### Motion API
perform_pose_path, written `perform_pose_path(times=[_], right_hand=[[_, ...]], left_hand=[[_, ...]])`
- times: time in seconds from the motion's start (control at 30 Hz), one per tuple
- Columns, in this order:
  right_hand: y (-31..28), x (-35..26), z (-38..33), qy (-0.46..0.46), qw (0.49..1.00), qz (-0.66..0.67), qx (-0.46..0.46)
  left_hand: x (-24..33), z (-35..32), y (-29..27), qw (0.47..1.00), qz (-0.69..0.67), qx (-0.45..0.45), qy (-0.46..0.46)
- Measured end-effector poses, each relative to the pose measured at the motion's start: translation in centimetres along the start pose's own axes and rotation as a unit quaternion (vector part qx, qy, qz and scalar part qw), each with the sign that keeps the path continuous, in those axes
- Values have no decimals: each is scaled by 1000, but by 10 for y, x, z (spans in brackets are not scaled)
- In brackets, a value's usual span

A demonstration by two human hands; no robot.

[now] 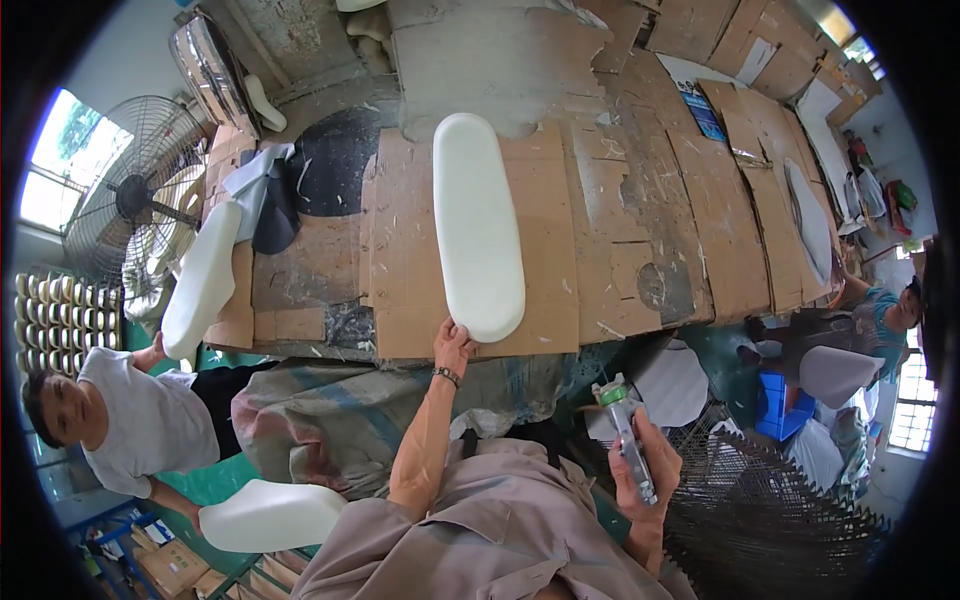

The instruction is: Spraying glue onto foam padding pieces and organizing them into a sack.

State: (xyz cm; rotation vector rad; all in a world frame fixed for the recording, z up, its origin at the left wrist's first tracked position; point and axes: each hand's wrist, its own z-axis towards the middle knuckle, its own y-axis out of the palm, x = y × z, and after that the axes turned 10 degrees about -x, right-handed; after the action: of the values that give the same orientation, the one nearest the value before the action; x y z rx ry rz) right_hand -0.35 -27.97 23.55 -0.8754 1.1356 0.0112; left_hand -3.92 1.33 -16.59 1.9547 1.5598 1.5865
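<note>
A long white foam pad (480,230) with rounded ends lies lengthwise on the cardboard-covered table. My left hand (453,346) is closed at its near end, fingertips on the rim by the table's front edge. Held low on the right, away from the table, my right hand (645,468) wraps round a silver hand tool (630,440) with a green top. The tool's exact kind is unclear. At the left, a co-worker (150,420) grasps one white curved pad (203,280) by the table and another (270,515) lower down.
Flattened cardboard (640,200) covers the worktable. A dark round patch (340,160) and grey cloth (262,190) lie at its left. A large fan (130,190) stands beyond; a second dark grille (760,500) is close on my right. Another person (880,310) is at far right.
</note>
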Motion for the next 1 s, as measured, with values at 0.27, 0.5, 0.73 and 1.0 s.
perform_pose_path(times=[0.27, 0.5, 0.73, 1.0], right_hand=[[-9, -10, -27, 4, 1000, -5, -20], [-12, -12, -54, 4, 998, -15, -56], [-12, -15, -72, 15, 999, -17, -28], [-19, -17, -91, 28, 998, -4, -62]], left_hand=[[3, -1, -1, 1000, -24, 4, -20], [1, -1, -4, 998, -54, -8, -18], [4, -4, -2, 997, -65, -48, -4], [-1, -8, -4, 998, -56, -21, -16]])
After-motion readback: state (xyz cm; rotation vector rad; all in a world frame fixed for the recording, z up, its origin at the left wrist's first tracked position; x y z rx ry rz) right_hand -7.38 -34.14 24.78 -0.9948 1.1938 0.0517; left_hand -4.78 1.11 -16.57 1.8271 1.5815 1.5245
